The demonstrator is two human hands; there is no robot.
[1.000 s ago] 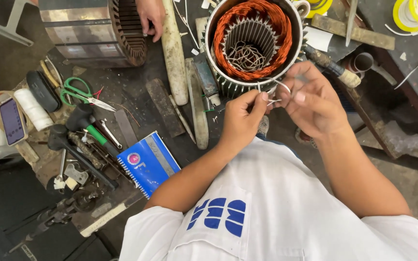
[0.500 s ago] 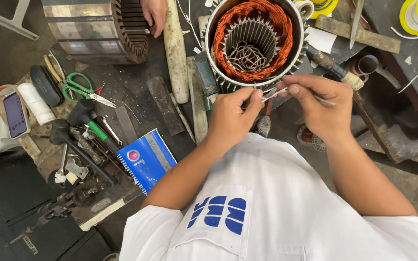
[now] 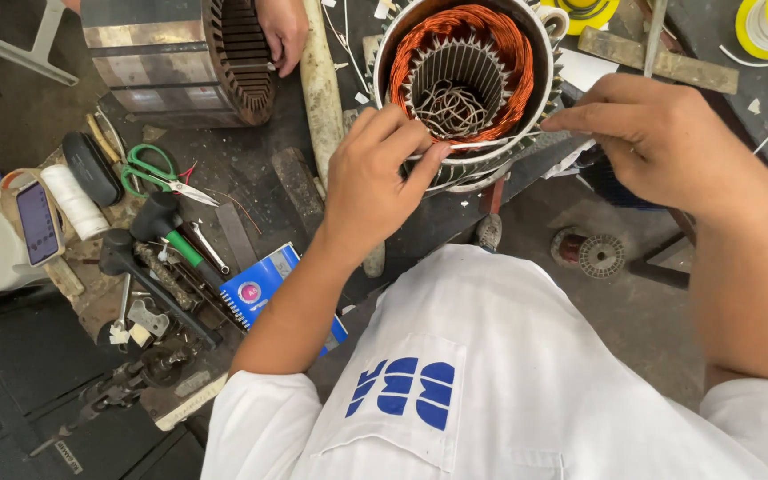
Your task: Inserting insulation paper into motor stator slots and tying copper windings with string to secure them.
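close at the stator rim, left hand and right hand each pinch the thin white strip, tools crowding left.

Even overhead light, slight motion blur

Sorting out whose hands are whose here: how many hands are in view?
3: the left hand and right hand pinch a thin strip at the stator; another person's hand rests on a second stator.

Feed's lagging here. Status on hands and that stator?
Left hand and right hand pinching a thin white strip taut across stator rim. Copper windings seated. Another person's hand rests on second stator, clear.
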